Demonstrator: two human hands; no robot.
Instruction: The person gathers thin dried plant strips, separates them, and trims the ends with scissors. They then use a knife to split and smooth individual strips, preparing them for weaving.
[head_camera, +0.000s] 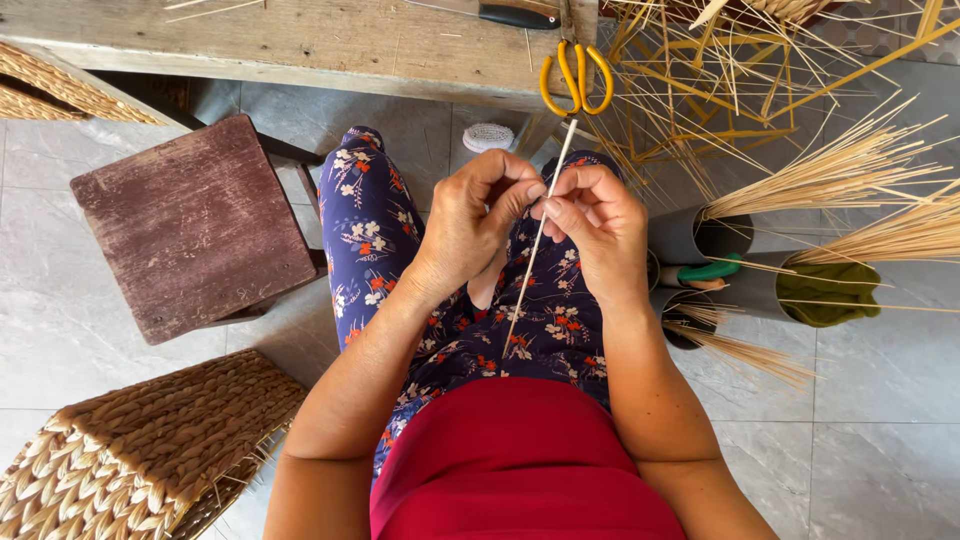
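In the head view, both hands meet over the lap, fingers curled inward. The left hand (478, 225) is nearly closed, its thumb and forefinger pinching a thin pale straw stick (537, 242) at its upper part. The right hand (592, 222) is likewise curled tight, fingertips pressed on the same stick just beside the left hand's pinch, so the two thumbs almost touch. The stick runs slantwise between the hands, its upper end rising past the fingers toward the yellow-handled scissors (576, 78) that lie on the edge of the wooden table (300, 40) beyond the hands; its lower end hangs down below the wrists over the flowered blue trousers (372, 235).

To the right of the right hand stand grey tubes (690, 240) holding bundles of straw (830, 175), one with a green cloth (828, 293) inside. To the left of the left hand sits a worn brown stool (195, 225), and nearer the left elbow a woven basket (140, 455).
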